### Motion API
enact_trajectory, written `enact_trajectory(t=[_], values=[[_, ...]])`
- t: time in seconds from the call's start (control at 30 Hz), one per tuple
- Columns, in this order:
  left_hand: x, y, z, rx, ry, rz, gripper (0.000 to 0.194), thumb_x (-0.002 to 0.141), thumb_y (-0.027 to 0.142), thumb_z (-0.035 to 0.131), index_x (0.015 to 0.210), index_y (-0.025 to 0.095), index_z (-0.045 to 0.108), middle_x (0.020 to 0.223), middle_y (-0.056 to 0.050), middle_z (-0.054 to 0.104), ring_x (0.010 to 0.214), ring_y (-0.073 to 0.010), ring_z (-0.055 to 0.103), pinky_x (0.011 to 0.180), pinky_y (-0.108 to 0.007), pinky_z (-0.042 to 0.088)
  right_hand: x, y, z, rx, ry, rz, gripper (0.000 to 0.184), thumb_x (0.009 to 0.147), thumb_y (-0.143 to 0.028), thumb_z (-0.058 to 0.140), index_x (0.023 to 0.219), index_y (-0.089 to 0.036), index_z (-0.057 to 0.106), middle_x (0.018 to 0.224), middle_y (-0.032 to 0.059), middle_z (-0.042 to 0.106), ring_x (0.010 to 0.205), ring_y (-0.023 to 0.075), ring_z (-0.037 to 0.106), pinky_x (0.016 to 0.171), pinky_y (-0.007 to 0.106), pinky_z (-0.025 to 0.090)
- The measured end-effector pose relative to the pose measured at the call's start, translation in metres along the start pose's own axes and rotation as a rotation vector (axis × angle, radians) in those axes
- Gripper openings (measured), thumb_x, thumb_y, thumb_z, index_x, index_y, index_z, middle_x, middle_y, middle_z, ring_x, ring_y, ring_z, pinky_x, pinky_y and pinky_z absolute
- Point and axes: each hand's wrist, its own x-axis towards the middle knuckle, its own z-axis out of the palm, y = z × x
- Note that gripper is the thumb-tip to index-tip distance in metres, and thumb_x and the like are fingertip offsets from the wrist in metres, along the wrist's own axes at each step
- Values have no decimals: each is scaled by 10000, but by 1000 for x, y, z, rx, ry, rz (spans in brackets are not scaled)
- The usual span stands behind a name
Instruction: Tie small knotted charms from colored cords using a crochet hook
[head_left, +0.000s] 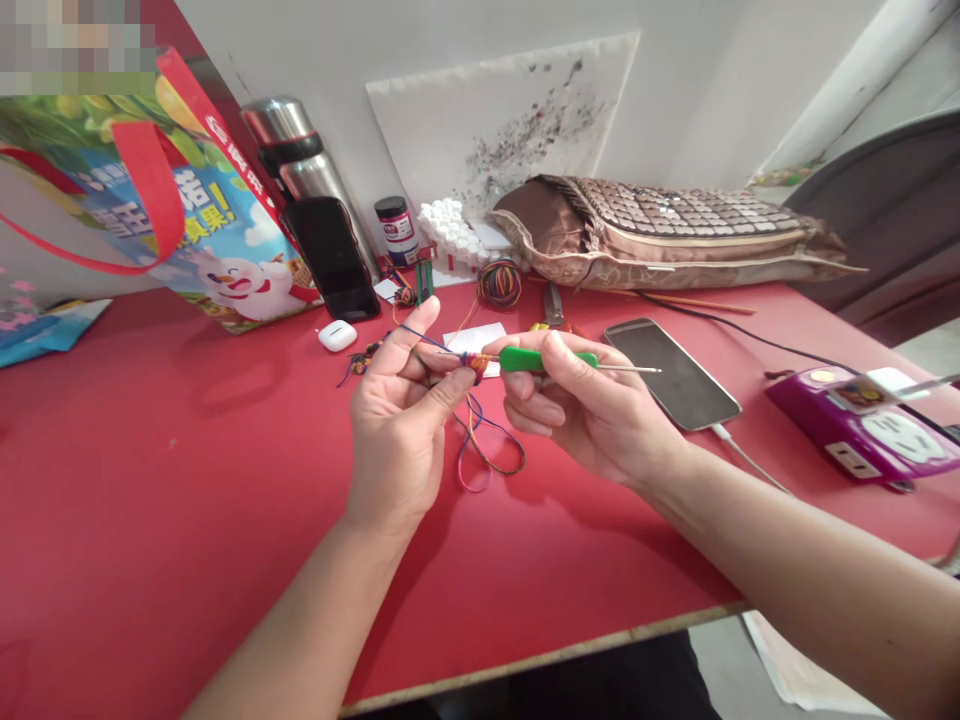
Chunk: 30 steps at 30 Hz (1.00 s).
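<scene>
My left hand (409, 400) pinches a small multicoloured crochet piece (475, 367) between thumb and fingers, with a strand of yarn running over its raised index finger. In my right hand (577, 400) is a crochet hook with a green handle (517, 358); its thin metal shaft reaches left into the stitches, and a second metal end sticks out to the right. Loose yarn loops (495, 460) hang below the piece against the red table. Farther back, a ball of multicoloured yarn (499, 284) has a strand leading toward my left hand.
On the red table (225, 500) are a white earbud case (337, 335), a leaning black phone (334, 260), a steel flask (300, 150) and a printed bag (172, 200). At right lie a charging phone (673, 372), a purple power strip (862, 425) and a brown cushion (675, 230).
</scene>
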Motion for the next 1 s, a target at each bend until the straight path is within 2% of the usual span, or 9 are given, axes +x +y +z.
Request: enact_trajectory(t=[0.2,0.4,0.53,0.63,0.77,0.9,0.97,1.0], values=[[-1,0,-1,11,-10,2,436,748,96,882,1138,282,821,803,38,681,798,-130,685,902,-288,572,0,-1,0,-16,5,-3,278,905,-448,815,912,-171,787,709,-14,589,516,69,345,492,273,381],[-3,1,2,11,-7,6,461,747,82,882,1157,282,818,785,45,687,771,-116,674,843,-253,567,1,0,1,-13,31,2,308,898,-472,821,909,-166,792,708,-14,592,514,67,348,488,272,364],[-3,1,2,13,-10,5,491,750,83,886,1193,278,803,783,48,693,782,-116,688,844,-248,572,1,1,1,-26,54,-32,319,865,-478,856,911,-166,805,700,-19,598,508,60,366,499,271,362],[-4,1,1,35,-8,-1,492,763,92,880,1211,274,790,779,48,691,778,-122,691,845,-261,575,1,3,0,-98,68,-69,326,896,-503,822,926,-178,805,703,-20,598,508,64,371,508,279,378],[-9,-2,6,82,33,-22,541,768,84,869,1268,260,761,785,52,701,753,-114,680,791,-245,569,-5,9,-3,-354,101,-241,265,999,-450,716,1025,-201,802,728,-1,624,556,104,474,554,297,442],[-13,-2,13,63,72,-66,537,766,92,874,1273,217,750,777,59,712,716,-83,666,740,-195,553,-12,21,-5,-772,144,-509,172,1034,-315,670,1126,-221,780,912,62,706,758,168,613,730,339,531],[-12,0,14,-19,45,-130,474,743,102,891,1193,194,776,759,59,707,700,-74,655,733,-183,548,-12,25,-6,-783,124,-600,203,1031,-307,669,1183,-213,766,932,67,701,763,172,610,737,342,538],[-10,1,13,-66,14,-169,432,723,100,902,1131,186,792,739,60,695,685,-72,644,722,-180,545,-10,25,-7,-717,109,-605,215,1031,-311,670,1196,-208,763,905,55,687,736,162,596,706,329,533]])
